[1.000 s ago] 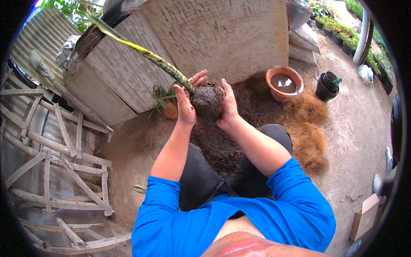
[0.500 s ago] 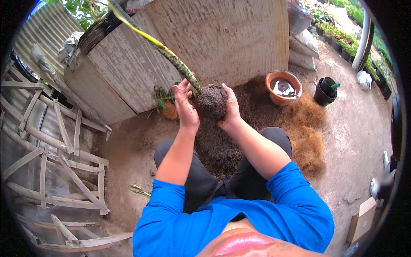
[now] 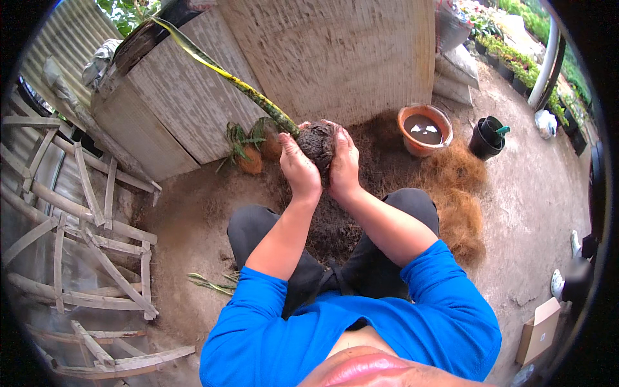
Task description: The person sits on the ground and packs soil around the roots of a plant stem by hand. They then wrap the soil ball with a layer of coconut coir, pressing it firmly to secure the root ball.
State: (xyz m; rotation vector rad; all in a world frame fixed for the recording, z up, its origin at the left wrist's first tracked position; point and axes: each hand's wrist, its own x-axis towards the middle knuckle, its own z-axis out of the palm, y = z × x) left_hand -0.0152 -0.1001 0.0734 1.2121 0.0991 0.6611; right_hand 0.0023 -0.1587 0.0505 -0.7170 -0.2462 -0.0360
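Far left, a rack of pale, weathered wooden poles [image 3: 77, 298] runs past the dark curved rim, its full extent cut off. Thin green-and-cream leaves [image 3: 209, 282] lie on the ground, their right ends close to the bright blue sleeve [image 3: 260, 295], and I can't make out whether more is tucked behind it. At the foot of the upright, whitish wooden boards [image 3: 335, 58] sits a small dark-green plant with a rounded orange-brown base [image 3: 250, 161].

The person's bare, soil-smeared left hand [image 3: 300, 166] cups the near left side of a rough, dark, round soil ball [image 3: 316, 143]; its far fingers are mostly hidden. The bare right hand [image 3: 343, 161] presses the other side, so the ball is grasped between both palms, raised above the dark loose soil [image 3: 332, 235] between the knees. From the ball grows a long, yellow-edged, mottled green leaf [image 3: 222, 72], its long axis slanting up and left across the boards, tip at upper left.

Farther right stand a round terracotta pot [image 3: 419, 148] of murky water, a fluffy orange-brown fibre heap [image 3: 461, 206] just below it, and nested black plastic pots [image 3: 485, 147]. An open brown cardboard box [image 3: 538, 335] sits at lower right.
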